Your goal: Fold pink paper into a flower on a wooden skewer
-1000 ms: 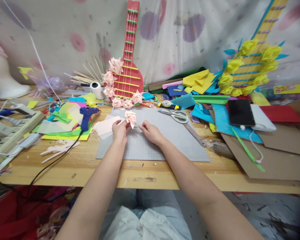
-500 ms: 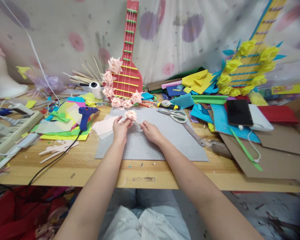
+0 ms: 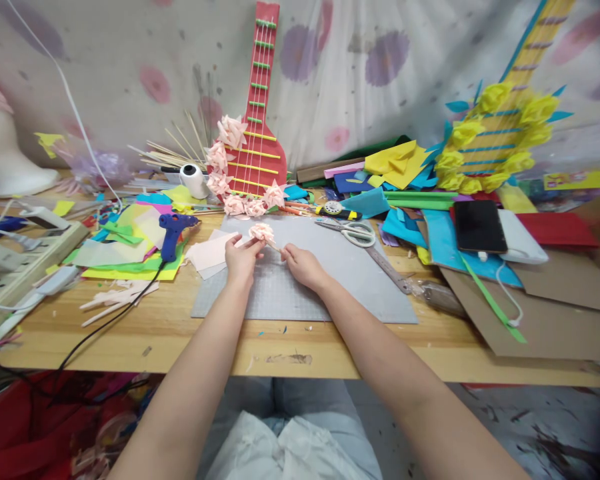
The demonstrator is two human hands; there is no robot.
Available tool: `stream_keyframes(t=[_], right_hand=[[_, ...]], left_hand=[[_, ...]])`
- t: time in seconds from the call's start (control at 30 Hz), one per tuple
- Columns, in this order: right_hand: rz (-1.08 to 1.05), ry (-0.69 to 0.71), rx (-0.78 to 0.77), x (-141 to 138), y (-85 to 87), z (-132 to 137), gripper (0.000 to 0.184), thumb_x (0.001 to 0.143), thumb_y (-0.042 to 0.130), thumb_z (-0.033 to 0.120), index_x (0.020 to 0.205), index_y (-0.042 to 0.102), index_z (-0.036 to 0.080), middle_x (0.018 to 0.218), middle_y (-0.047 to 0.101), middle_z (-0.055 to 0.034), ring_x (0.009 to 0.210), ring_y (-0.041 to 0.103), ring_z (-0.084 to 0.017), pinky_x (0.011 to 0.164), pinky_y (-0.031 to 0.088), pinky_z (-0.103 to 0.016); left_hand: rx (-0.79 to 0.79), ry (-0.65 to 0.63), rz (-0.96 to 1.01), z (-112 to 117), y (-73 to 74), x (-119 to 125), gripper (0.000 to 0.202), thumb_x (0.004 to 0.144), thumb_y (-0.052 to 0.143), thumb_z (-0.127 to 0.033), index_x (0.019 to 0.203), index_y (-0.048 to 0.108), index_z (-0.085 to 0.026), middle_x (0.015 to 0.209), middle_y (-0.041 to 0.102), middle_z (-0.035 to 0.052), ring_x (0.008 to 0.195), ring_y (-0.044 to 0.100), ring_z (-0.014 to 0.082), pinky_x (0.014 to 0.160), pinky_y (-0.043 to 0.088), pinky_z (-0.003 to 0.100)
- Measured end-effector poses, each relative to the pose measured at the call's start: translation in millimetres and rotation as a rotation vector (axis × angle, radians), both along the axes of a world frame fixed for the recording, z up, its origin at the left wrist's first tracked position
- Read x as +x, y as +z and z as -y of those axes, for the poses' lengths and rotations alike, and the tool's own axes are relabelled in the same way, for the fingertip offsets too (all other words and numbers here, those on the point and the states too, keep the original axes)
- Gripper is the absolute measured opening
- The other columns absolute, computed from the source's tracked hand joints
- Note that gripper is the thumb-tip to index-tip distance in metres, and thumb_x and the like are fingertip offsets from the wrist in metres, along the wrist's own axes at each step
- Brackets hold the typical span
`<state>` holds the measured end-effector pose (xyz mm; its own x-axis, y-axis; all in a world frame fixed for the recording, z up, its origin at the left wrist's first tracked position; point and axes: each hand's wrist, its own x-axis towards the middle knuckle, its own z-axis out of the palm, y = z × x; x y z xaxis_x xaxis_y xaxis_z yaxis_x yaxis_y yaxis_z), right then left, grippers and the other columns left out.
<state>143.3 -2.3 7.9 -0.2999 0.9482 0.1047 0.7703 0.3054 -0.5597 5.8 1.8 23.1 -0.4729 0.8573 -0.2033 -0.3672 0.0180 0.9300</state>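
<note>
A pale pink paper flower (image 3: 262, 232) is held between my hands above the grey cutting mat (image 3: 300, 293). My left hand (image 3: 243, 257) grips it near the base of the petals, fingers closed. With thumb and fingertips pinched, my right hand (image 3: 300, 262) holds the thin stem end at the right. Pale pink paper sheets (image 3: 210, 253) lie beside my left hand, partly on the mat. Behind the flower stands a red paper guitar (image 3: 260, 157) trimmed with similar pink flowers along its lower left edge.
Scissors (image 3: 357, 232) and a metal ruler (image 3: 387, 270) lie on the mat's right side. A blue glue gun (image 3: 171, 237) rests on coloured paper at left, its cord trailing forward. Cardboard (image 3: 540, 327), a phone (image 3: 480, 225) and a yellow guitar (image 3: 495, 133) are at right.
My hands and the flower stay almost in place. The whole view shifts very slightly; nothing is let go or newly taken.
</note>
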Motion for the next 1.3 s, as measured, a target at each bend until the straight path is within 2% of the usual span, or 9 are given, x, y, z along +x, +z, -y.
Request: stream_keyframes(t=[0.17,0.43,0.67,0.9,1.07,1.17,1.23,1.3], right_hand=[[-0.004,0.002,-0.004,0.2,-0.8,-0.8,0.032,0.089,0.026,0.037,0.081,0.053,0.021,0.069,0.058,-0.0016,0.064,0.051,-0.014,0.059,0.031,-0.022],[-0.09,-0.008,-0.026,1.0,-2.8,-3.1,0.03,0.087,0.029,0.036,0.078,0.053,0.021,0.069,0.058,-0.0007,0.067,0.052,-0.013,0.063,0.034,-0.021],[-0.158,0.006,-0.042,1.6,0.2,-0.4,0.026,0.086,0.032,0.038,0.077,0.049,0.022,0.062,0.054,0.0023,0.058,0.048,-0.011,0.057,0.032,-0.02],[-0.143,-0.006,-0.024,2.6,0.0,0.0,0.026,0.079,0.044,0.045,0.075,0.05,0.02,0.062,0.055,0.0027,0.057,0.046,-0.01,0.053,0.029,-0.02],[-0.119,-0.029,-0.011,3.6,1.4,0.8,0.023,0.076,0.05,0.043,0.074,0.05,0.02,0.064,0.056,0.0028,0.056,0.045,-0.009,0.053,0.029,-0.02],[-0.128,0.014,-0.012,13.3,4.0,-2.0,0.021,0.073,0.054,0.04,0.072,0.048,0.02,0.064,0.055,0.0031,0.056,0.044,-0.009,0.053,0.028,-0.02],[-0.169,0.065,-0.06,25.6,7.0,-5.6,0.018,0.07,0.056,0.035,0.071,0.047,0.019,0.063,0.053,0.0034,0.056,0.044,-0.008,0.052,0.028,-0.02],[-0.27,0.114,-0.223,39.6,11.2,-9.3,0.017,0.071,0.053,0.034,0.07,0.044,0.019,0.058,0.05,0.0043,0.052,0.041,-0.008,0.049,0.027,-0.02]], left_hand=[[-0.017,0.006,-0.021,0.9,1.5,0.6,0.063,0.048,0.073,-0.006,0.1,0.04,-0.015,0.078,0.064,0.0068,0.066,0.061,0.0131,0.048,0.042,0.017],[-0.014,0.009,0.065,1.7,-0.5,4.8,0.063,0.053,0.07,-0.004,0.106,0.039,-0.014,0.082,0.064,0.0086,0.069,0.063,0.0147,0.058,0.05,0.024],[0.003,-0.084,0.159,2.5,0.2,6.4,0.048,0.061,0.064,-0.005,0.103,0.041,-0.012,0.073,0.062,0.0057,0.064,0.063,0.0135,0.06,0.052,0.026],[0.03,-0.051,0.151,0.6,0.0,5.5,0.04,0.061,0.062,-0.007,0.098,0.046,-0.011,0.071,0.061,0.0031,0.063,0.061,0.0115,0.064,0.052,0.028],[0.056,-0.048,0.161,0.9,1.9,4.0,0.037,0.059,0.064,-0.008,0.093,0.049,-0.011,0.072,0.061,0.0026,0.062,0.06,0.0101,0.065,0.051,0.027],[0.053,-0.026,0.168,-1.1,2.0,-0.4,0.038,0.057,0.065,-0.008,0.092,0.05,-0.012,0.071,0.06,0.0014,0.061,0.059,0.0087,0.063,0.05,0.024],[0.049,-0.008,0.162,-3.4,1.6,-4.8,0.038,0.057,0.065,-0.008,0.092,0.05,-0.011,0.07,0.06,0.0012,0.06,0.058,0.008,0.061,0.05,0.023],[0.053,0.001,0.146,-5.4,1.0,-8.9,0.039,0.058,0.064,-0.007,0.094,0.05,-0.011,0.07,0.06,0.0012,0.059,0.058,0.008,0.061,0.05,0.022]])
